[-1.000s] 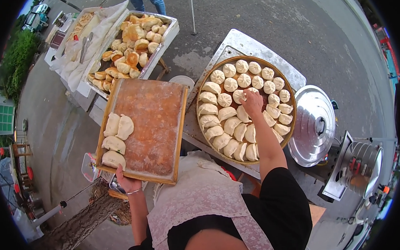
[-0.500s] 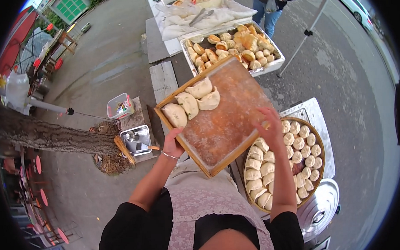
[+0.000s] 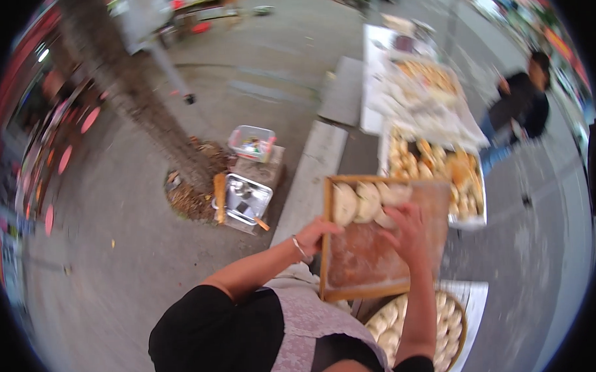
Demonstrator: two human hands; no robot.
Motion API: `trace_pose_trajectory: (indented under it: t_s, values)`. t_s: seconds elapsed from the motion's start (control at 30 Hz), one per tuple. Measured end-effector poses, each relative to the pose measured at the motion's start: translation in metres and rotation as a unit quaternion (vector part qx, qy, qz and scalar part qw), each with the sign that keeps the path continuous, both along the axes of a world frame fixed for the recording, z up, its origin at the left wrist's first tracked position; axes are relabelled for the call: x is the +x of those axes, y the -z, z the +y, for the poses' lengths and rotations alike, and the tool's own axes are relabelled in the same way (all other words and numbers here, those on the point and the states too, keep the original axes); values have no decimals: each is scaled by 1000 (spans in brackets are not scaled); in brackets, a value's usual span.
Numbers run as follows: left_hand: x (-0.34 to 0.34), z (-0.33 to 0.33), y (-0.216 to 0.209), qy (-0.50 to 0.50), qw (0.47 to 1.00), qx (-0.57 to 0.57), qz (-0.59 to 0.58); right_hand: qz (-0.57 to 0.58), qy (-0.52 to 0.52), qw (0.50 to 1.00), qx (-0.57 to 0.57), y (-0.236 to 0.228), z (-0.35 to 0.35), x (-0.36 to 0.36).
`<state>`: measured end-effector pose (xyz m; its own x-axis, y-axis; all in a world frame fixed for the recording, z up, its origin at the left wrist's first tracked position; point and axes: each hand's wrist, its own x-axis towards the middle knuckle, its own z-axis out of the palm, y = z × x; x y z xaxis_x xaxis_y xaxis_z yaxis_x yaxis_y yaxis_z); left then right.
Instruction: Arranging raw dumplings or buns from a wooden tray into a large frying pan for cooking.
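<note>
My left hand grips the left edge of a floured wooden board held in front of me. Several pale raw dough pieces lie at the board's far end. My right hand reaches over the board and rests by the nearest dough pieces; whether it grasps one is blurred. Below the board, at my right, a round bamboo steamer tray holds several raw buns.
A metal tray of golden fried buns stands beyond the board, with a cloth-covered stall table behind it. A person in dark clothes stands at the right. A tree trunk, small metal box and plastic container are at the left.
The view has swung left and blurred. The board has come nearer my body, and my right hand has moved from its right edge onto the dough pieces.
</note>
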<state>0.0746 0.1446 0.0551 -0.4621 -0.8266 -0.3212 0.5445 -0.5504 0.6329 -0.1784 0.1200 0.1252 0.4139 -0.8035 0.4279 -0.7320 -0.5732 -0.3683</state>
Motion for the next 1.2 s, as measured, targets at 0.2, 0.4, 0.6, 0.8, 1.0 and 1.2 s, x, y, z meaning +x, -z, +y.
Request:
trace_pose_trajectory:
  t_s: [0.2,0.4,0.6,0.8,1.0,1.2]
  values:
    - [2,2,-20,-10,1000,6,-1,-51,-3,998,21,-7,0,5]
    - [4,-6,-17,2,1000,8,1,-91,-132,969,187,-38,-32,-30]
    - [-5,-16,-18,5,999,42,8,-229,-75,915,324,-20,-14,-57]
    - [-3,-13,-24,-14,996,80,-22,-28,-5,987,157,3,21,-24]
    - [-4,-9,-20,4,998,64,6,62,-23,991,119,-2,34,-22]
    - [-5,-6,-26,3,998,64,3,75,-2,987,144,1,36,-22]
